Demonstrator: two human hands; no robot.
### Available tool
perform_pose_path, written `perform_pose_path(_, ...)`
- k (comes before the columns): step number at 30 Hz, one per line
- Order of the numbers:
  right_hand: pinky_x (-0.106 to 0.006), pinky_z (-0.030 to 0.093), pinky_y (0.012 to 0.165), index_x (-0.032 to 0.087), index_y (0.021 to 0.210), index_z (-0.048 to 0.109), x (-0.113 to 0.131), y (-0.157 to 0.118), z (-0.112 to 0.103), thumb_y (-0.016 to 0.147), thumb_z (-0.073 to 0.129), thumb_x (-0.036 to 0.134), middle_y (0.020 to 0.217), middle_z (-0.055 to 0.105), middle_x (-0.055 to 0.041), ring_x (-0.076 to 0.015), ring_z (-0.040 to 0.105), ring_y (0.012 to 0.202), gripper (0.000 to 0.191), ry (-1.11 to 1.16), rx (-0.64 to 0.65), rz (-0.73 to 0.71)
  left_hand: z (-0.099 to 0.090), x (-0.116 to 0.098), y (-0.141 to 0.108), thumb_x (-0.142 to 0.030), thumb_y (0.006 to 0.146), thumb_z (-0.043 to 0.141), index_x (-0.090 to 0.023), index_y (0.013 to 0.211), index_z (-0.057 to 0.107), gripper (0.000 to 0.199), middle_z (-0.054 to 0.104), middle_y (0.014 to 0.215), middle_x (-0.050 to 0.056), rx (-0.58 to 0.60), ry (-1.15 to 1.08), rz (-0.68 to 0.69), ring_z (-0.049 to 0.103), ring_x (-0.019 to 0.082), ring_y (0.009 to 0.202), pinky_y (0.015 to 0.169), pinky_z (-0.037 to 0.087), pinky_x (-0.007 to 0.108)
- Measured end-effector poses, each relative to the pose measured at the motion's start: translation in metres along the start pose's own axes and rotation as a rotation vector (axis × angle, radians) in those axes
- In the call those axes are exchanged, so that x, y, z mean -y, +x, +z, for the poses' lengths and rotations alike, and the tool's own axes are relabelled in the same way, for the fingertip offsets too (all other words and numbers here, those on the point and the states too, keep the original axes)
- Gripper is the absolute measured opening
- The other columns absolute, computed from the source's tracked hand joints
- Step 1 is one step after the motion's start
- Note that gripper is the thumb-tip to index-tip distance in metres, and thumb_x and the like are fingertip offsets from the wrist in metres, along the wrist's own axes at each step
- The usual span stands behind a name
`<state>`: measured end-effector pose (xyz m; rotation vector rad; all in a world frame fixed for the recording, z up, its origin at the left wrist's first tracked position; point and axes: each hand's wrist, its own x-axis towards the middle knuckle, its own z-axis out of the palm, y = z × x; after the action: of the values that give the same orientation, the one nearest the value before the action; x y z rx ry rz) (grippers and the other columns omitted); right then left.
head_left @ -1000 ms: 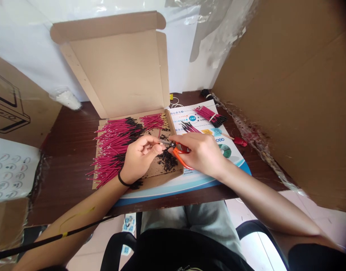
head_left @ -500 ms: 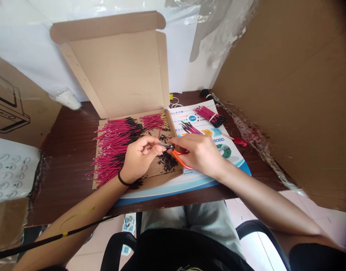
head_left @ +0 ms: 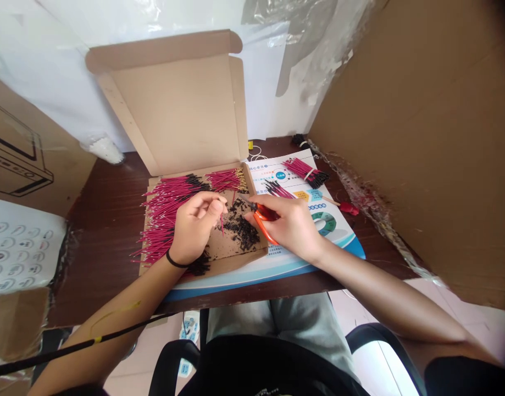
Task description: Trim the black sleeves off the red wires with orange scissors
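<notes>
our left fingers [head_left: 216, 205] pinch a red wire [head_left: 221, 224] hanging toward 6 o'clock. at their 3 o'clock, our right hand [head_left: 287, 225] grips orange scissors [head_left: 261, 215], blades aimed toward 10 o'clock, above black scraps [head_left: 240, 231] in the box [head_left: 255, 250]. our left forearm [head_left: 124, 297] enters from 7 o'clock, our right forearm [head_left: 367, 280] from 4.

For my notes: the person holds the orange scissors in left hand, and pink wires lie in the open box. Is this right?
No: the scissors are in the right hand, not the left hand, as the head view shows. The pink wires do lie in the open box.
</notes>
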<state>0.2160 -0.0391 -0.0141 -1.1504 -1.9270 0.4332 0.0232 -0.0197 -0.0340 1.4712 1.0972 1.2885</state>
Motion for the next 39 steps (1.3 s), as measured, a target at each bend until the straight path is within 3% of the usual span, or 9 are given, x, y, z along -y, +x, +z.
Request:
perform_pose_path(4,-0.025,0.048,0.067,0.016,0.102,0.069,0.001,-0.001,0.008,0.075,0.07,0.025,0.087,0.072,-0.0044,-0.013,0.061,0.073,0.029,0.116,0.089,0.009,0.002,0.001,-0.002,-0.038,0.08,0.066,-0.018,0.086,0.059,0.023,0.065,0.068,0.0,0.082,-0.182,-0.096,0.056,0.007,0.051,0.05,0.049,0.019)
perform_pose_path(10,-0.025,0.05,0.065,0.016,0.098,0.07,-0.001,-0.003,0.016,0.076,0.067,0.024,0.085,0.071,-0.0042,-0.0125,0.062,0.07,0.023,0.279,0.06,0.063,0.003,-0.002,-0.002,-0.038,0.081,0.065,-0.017,0.086,0.056,0.023,0.065,0.065,0.0,0.137,-0.184,-0.099,0.062,0.009,0.054,0.052,0.054,0.02)
perform_pose_path(17,-0.031,0.054,0.079,0.017,0.109,0.066,-0.001,-0.003,0.017,0.074,0.069,0.028,0.107,0.07,-0.0078,-0.0166,0.067,0.089,0.037,0.382,0.084,0.131,0.004,-0.005,-0.003,-0.04,0.081,0.064,-0.016,0.084,0.055,0.025,0.068,0.071,0.002,0.145,-0.13,-0.118,0.066,0.011,0.059,0.058,0.058,0.023)
perform_pose_path(20,-0.031,0.054,0.083,0.018,0.11,0.066,-0.001,-0.004,0.015,0.078,0.065,0.022,0.109,0.07,-0.007,-0.0163,0.066,0.093,0.032,0.378,0.093,0.085,0.005,-0.009,-0.002,-0.042,0.08,0.063,-0.015,0.083,0.059,0.027,0.069,0.071,0.003,0.125,-0.065,-0.146,0.067,0.013,0.058,0.055,0.058,0.024)
perform_pose_path(23,-0.03,0.052,0.086,0.018,0.112,0.065,0.001,-0.003,0.013,0.078,0.062,0.016,0.112,0.069,-0.007,-0.0161,0.065,0.099,0.035,0.35,0.114,0.034,0.003,-0.01,0.001,-0.045,0.082,0.06,-0.014,0.081,0.062,0.031,0.068,0.068,0.004,-0.004,-0.042,-0.183,0.062,0.012,0.051,0.043,0.05,0.021)
perform_pose_path(26,-0.028,0.053,0.079,0.018,0.112,0.065,0.002,-0.003,0.01,0.077,0.061,0.015,0.112,0.069,-0.007,-0.0148,0.065,0.09,0.035,0.262,0.116,0.082,-0.002,-0.008,0.005,-0.046,0.084,0.057,-0.016,0.076,0.062,0.031,0.063,0.057,0.001,-0.084,0.014,-0.154,0.05,0.008,0.041,0.035,0.036,0.018)
perform_pose_path(31,-0.026,0.051,0.064,0.018,0.112,0.064,0.002,-0.003,0.009,0.077,0.061,0.018,0.095,0.071,-0.0036,-0.0101,0.058,0.064,0.035,0.204,0.077,0.144,-0.009,-0.005,0.005,-0.047,0.091,0.045,-0.017,0.044,0.044,0.055,0.044,0.042,-0.002,-0.01,0.257,-0.009,0.043,0.008,0.042,0.046,0.034,0.022)
perform_pose_path(36,-0.026,0.051,0.066,0.019,0.112,0.064,0.002,-0.003,0.009,0.077,0.062,0.021,0.098,0.071,-0.0041,-0.011,0.06,0.068,0.035,0.244,0.069,0.139,-0.002,-0.011,0.004,-0.037,0.085,0.057,-0.018,0.081,0.064,0.02,0.064,0.076,0.002,0.128,0.18,0.011,0.057,0.012,0.066,0.06,0.044,0.023)
perform_pose_path(39,-0.026,0.05,0.067,0.02,0.113,0.063,0.002,-0.003,0.009,0.078,0.062,0.021,0.099,0.07,-0.0043,-0.0121,0.062,0.072,0.035,0.25,0.078,0.123,0.001,-0.01,0.001,-0.034,0.081,0.062,-0.019,0.09,0.068,0.019,0.066,0.082,0.004,0.204,0.096,-0.021,0.059,0.014,0.069,0.061,0.046,0.024)
